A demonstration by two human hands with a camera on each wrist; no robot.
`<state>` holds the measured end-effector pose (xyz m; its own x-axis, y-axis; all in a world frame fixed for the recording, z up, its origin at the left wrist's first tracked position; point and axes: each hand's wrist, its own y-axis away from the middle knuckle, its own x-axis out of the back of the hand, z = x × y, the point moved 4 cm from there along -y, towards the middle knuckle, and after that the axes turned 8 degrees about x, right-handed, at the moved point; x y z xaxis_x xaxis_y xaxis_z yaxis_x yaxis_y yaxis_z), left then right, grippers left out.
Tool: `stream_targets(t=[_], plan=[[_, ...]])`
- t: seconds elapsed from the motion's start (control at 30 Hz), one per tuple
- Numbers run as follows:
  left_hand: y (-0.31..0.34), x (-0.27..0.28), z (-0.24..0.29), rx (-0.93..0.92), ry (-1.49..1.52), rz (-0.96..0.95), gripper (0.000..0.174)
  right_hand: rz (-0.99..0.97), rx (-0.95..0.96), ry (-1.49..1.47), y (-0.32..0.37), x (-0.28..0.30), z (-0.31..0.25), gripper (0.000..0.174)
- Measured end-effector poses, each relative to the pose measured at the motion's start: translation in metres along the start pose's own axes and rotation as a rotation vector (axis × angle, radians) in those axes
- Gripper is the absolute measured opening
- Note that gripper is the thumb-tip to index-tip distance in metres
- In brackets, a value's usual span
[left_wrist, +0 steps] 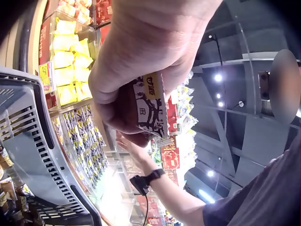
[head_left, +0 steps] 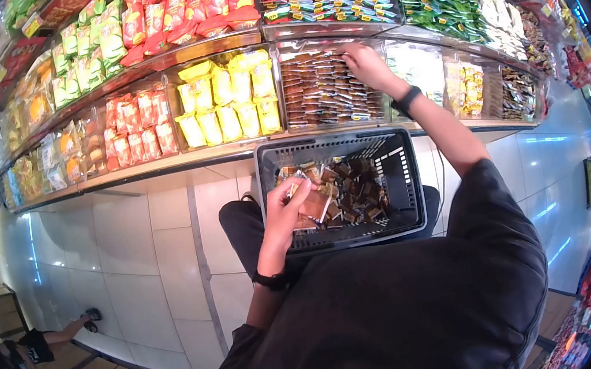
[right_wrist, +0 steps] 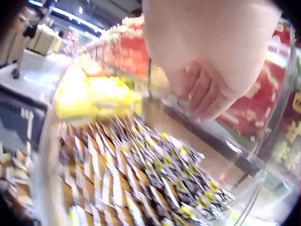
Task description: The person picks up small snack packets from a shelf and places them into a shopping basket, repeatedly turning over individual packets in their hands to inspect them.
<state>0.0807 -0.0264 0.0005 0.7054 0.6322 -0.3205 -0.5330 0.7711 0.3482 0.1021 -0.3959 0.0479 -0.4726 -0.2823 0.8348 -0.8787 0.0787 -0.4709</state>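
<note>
My left hand [head_left: 286, 219] grips brown-and-white packets [head_left: 315, 208] over a black basket; the left wrist view shows a printed packet [left_wrist: 151, 106] between the thumb and fingers of the left hand [left_wrist: 141, 61]. At the rear right of a clear bin of upright brown packets [head_left: 325, 92], my right hand [head_left: 374, 71] reaches over. The right wrist view has the right hand [right_wrist: 202, 89] above the packet rows [right_wrist: 141, 174], its fingers loosely bent with nothing visible in them. Whether the fingertips touch the bin is unclear.
The black basket [head_left: 347, 241] holds many loose brown packets [head_left: 359, 195] and stands against the shelf front. Left of the brown bin are yellow packets [head_left: 227, 104] and red packets [head_left: 137, 126]. Green packets [head_left: 435, 1] fill an upper bin. Another person [head_left: 42, 345] is at the lower left.
</note>
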Motion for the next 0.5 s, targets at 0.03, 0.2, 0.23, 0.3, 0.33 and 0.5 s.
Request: stream_targets(t=[0.03,0.2,0.23,0.3,0.33,0.5], plan=[[0.0,0.0,0.001,-0.022,-0.023,0.011,0.02,-0.028,-0.18,-0.201,0.012,0.011,-0.025,0.019],[0.008,-0.015,0.013,-0.026,0.072,0.012,0.027,-0.357,-0.667,-1.074,0.109,0.019,-0.185,0.031],[0.01,-0.02,0.015,-0.015,0.065,0.002,0.027,-0.386,-0.66,-1.144,0.122,0.02,-0.208,0.034],[0.014,-0.03,0.022,-0.04,0.068,-0.043,0.028,-0.303,-0.741,-1.214,0.151,0.002,-0.227,0.034],[0.016,-0.033,0.022,-0.007,0.044,-0.06,0.028,-0.295,-0.751,-1.218,0.159,-0.002,-0.233,0.034],[0.02,-0.036,0.019,-0.112,-0.076,-0.013,0.024,-0.095,-0.879,-1.363,0.174,0.004,-0.247,0.039]])
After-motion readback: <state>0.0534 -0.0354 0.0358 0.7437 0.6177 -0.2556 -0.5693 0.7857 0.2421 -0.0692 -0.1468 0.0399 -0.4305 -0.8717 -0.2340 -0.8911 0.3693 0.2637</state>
